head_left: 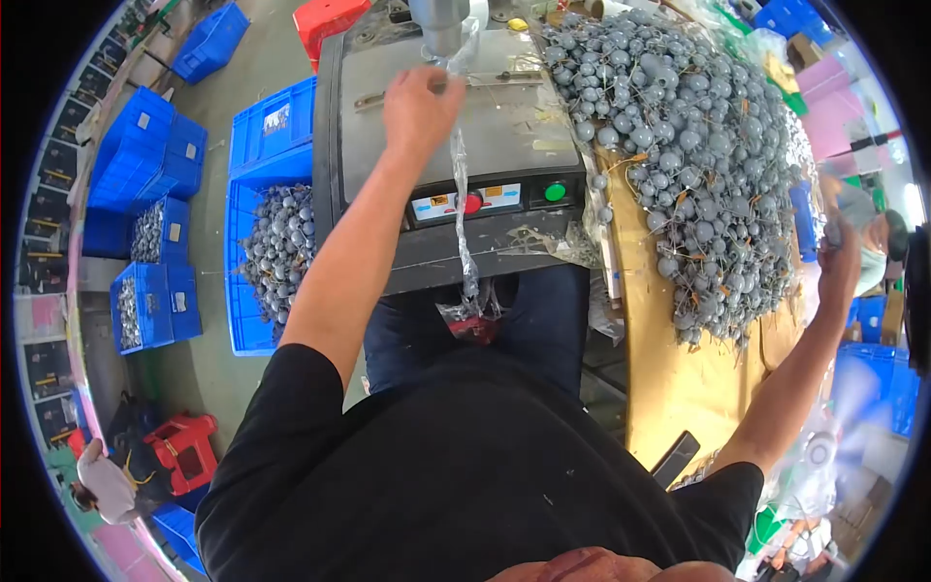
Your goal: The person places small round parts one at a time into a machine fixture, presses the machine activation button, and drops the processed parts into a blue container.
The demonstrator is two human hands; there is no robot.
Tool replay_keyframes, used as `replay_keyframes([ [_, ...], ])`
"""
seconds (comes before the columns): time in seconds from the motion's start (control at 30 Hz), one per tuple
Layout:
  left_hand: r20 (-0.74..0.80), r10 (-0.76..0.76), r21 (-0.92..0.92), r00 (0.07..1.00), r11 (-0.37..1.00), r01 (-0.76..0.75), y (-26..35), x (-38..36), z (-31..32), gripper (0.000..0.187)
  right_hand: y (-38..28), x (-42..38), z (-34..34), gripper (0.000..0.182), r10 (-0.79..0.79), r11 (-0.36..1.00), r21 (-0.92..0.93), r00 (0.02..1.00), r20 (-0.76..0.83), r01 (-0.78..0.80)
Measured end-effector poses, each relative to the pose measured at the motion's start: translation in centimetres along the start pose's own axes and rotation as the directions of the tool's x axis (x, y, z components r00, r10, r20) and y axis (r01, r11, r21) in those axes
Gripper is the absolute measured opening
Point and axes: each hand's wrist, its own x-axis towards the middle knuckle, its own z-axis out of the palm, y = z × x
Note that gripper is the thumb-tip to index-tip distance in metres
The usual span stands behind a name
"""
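Note:
My left hand [424,109] is over the machine's grey top plate [373,136], just in front of the metal cylinder [441,27]. Its fingers are curled together beside a strip of clear plastic [461,165], and whatever they hold is hidden. Far out on the right, my right hand [842,244] is closed beyond a big heap of round grey pieces [713,145] with thin stem-like strands. Something small and greyish may be between its fingers, but I cannot make it out. The machine's front panel has a red button [472,202] and a green button [555,191].
A blue crate [236,291] of similar grey pieces stands left of the machine. More blue crates [136,145] line the left floor, near a red stool [184,451]. A brown-covered table [655,388] bears the heap; a dark phone-like object [676,458] lies near my right elbow.

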Motion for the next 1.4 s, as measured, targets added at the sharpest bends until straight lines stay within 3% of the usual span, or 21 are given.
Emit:
replay_keyframes([
  [0.1, -0.038, 0.041, 0.333, 0.998, 0.942, -0.026, -1.4, 2.1, 1.2, 0.070, -1.2, 1.2, -0.8, 0.041, -0.035, 0.993, -0.101, 0.983, 0.180, 0.054],
  [0.2, 0.051, 0.059, 0.324, 0.997, 0.943, -0.072, -1.1, 2.5, 2.6, 0.076, -7.7, -1.5, 2.3, 0.041, -0.006, 0.999, -0.037, 0.974, 0.227, 0.015],
  [0.37, -0.072, 0.034, 0.198, 0.997, 0.980, -0.019, -1.3, 3.0, 4.0, 0.073, -13.0, -5.9, 3.9, 0.045, -0.038, 0.936, 0.326, 0.884, 0.465, -0.131],
  [0.47, -0.132, -0.014, 0.108, 0.991, 0.994, 0.028, -0.4, 2.8, 4.5, 0.066, -15.7, -7.8, 5.5, 0.041, -0.162, 0.968, 0.250, 0.726, 0.669, -0.014],
  [0.6, -0.158, -0.051, -0.148, 0.986, 0.989, 0.027, 0.2, 0.7, 2.5, 0.060, -17.8, -10.7, 8.0, 0.041, -0.175, 0.969, 0.247, 0.688, 0.704, -0.006],
  [0.7, -0.063, -0.234, -0.634, 0.970, 0.760, 0.142, -1.1, 0.0, 2.5, 0.038, -18.1, -12.1, 9.3, 0.038, -0.107, 0.959, 0.246, 0.628, 0.771, -0.139],
  [0.77, 0.257, -0.302, -0.904, 0.918, 0.260, 0.339, -2.3, 0.6, 1.7, 0.028, -18.1, -12.6, 10.7, 0.036, -0.117, 0.942, 0.273, 0.574, 0.810, -0.193],
  [0.8, 0.412, -0.252, -0.908, 0.876, -0.034, 0.418, -2.6, 1.2, 1.3, 0.024, -18.3, -12.8, 11.5, 0.035, -0.110, 0.938, 0.267, 0.544, 0.832, -0.219],
  [0.9, 0.420, -0.285, -0.907, 0.861, -0.091, 0.412, -2.4, 2.1, 0.5, 0.016, -18.3, -13.6, 13.3, 0.032, -0.098, 0.929, 0.255, 0.485, 0.869, -0.268],
  [1.0, 0.292, -0.374, -0.945, 0.880, 0.026, 0.325, -3.0, 1.2, -2.7, 0.016, -17.5, -14.1, 14.0, 0.033, -0.135, 0.941, 0.264, 0.482, 0.866, -0.210],
  [1.07, 0.152, -0.493, -0.937, 0.857, 0.204, 0.284, -4.7, -0.3, -4.9, 0.023, -17.7, -14.2, 13.9, 0.034, -0.034, 0.943, 0.173, 0.436, 0.899, -0.283],
  [1.13, 0.137, -0.431, -0.917, 0.892, 0.286, 0.279, -9.9, -1.8, -7.1, 0.036, -17.9, -14.3, 14.0, 0.035, 0.067, 0.932, 0.076, 0.374, 0.925, -0.355],
  [1.23, -0.070, -0.619, -0.832, 0.782, 0.469, 0.296, -13.7, -6.1, -10.9, 0.038, -17.3, -14.0, 15.1, 0.032, 0.009, 0.944, 0.099, 0.323, 0.946, -0.315],
  [1.27, -0.139, -0.635, -0.760, 0.760, 0.560, 0.329, -16.2, -7.1, -12.2, 0.041, -17.7, -14.0, 15.5, 0.029, 0.032, 0.942, 0.073, 0.303, 0.953, -0.329],
  [1.33, -0.307, -0.561, -0.410, 0.769, 0.807, 0.425, -25.6, -9.2, -14.0, 0.054, -18.6, -14.2, 16.2, 0.025, 0.080, 0.934, 0.018, 0.257, 0.963, -0.358],
  [1.4, -0.407, -0.519, 0.081, 0.752, 0.799, 0.596, -26.4, -11.3, -16.3, 0.065, -17.6, -14.4, 16.6, 0.022, 0.063, 0.940, 0.017, 0.221, 0.973, -0.342],
])
